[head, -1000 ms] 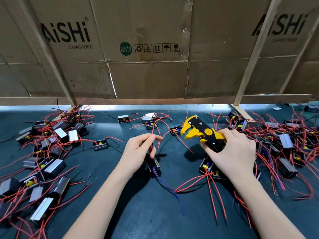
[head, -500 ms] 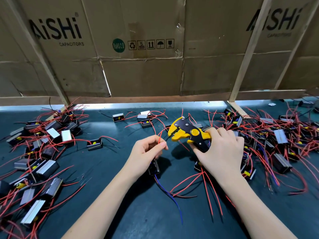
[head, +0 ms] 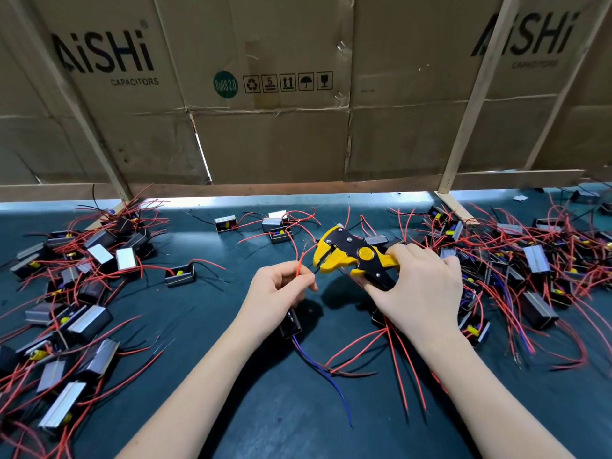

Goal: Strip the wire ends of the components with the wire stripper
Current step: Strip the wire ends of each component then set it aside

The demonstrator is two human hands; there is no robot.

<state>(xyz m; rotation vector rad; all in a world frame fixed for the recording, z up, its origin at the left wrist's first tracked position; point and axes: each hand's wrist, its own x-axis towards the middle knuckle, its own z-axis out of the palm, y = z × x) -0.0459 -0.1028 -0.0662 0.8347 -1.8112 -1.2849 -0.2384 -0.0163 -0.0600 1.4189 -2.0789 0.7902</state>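
My right hand grips the handles of a yellow and black wire stripper, its jaws pointing left. My left hand pinches a thin red wire between thumb and fingers, the wire's tip standing just left of the jaws. That wire belongs to a small black component hanging under my left hand, with a blue wire trailing toward me over the dark green mat. Whether the wire tip touches the jaws is not clear.
A heap of black and silver components with red wires lies on the left, another heap on the right. A few single components sit in the middle far area. A cardboard wall on wooden struts closes the back.
The stripper has swung closer to my left hand. My left hand has lifted the red wire upright beside the jaws, and the component has come up with it.
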